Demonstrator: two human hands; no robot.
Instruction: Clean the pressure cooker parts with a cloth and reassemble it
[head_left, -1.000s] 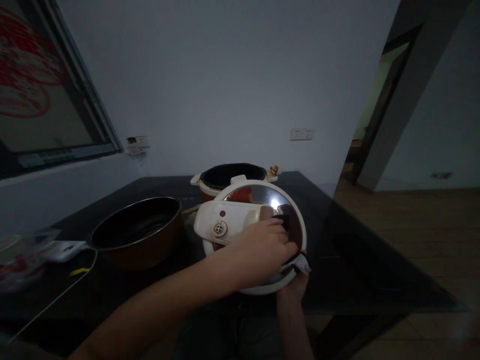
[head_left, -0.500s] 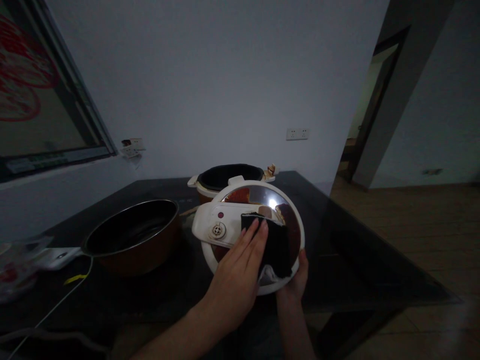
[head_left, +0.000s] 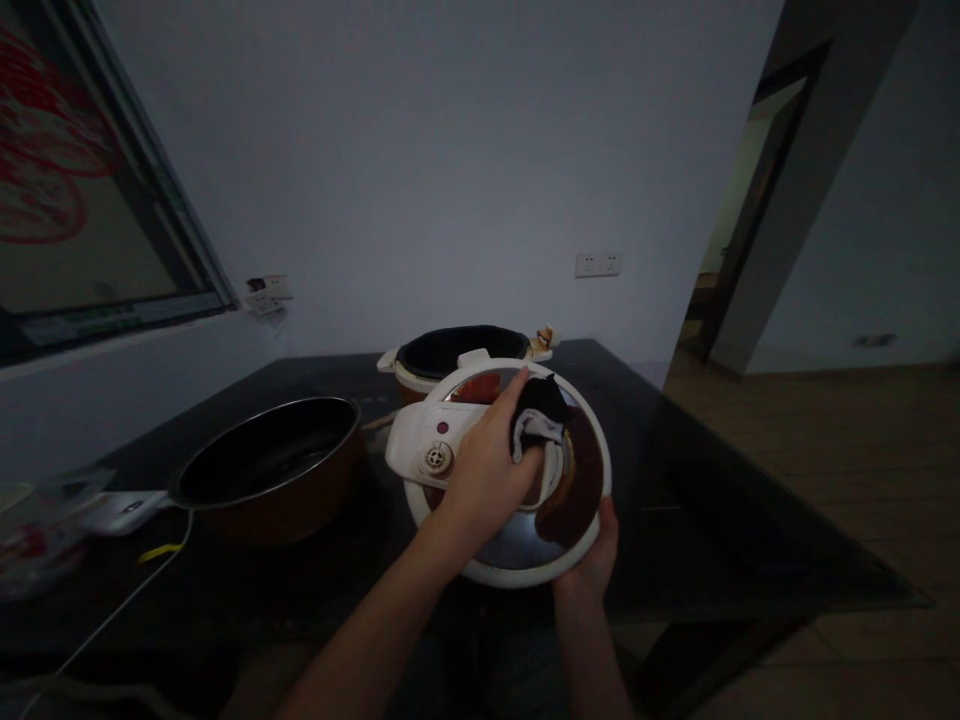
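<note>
Since half a second ago, one black cloth [head_left: 544,400] has been shifted from the lower right of one round lid [head_left: 577,495] to its upper part and bunched up, carried there by the left hand [head_left: 487,470]. One pale wall [head_left: 420,180] is fronted by one dark table [head_left: 720,510]. On the table, one cooker body [head_left: 412,376] is stood near the wall, and one brown pot [head_left: 300,505] is set to its left, nearer the viewer. The white-rimmed lid is held tilted in front of the cooker body, its top face turned toward the viewer. Two hands are seen: the lid's lower right rim is gripped by the right hand [head_left: 596,555], partly hidden behind it, while the bunched cloth is clasped between the left thumb and fingers over the lid. One outlet plate [head_left: 598,265] is fixed to the wall. Smallest, on the lid, one white valve [head_left: 436,458] and one dark red button [head_left: 443,428] are shown.
</note>
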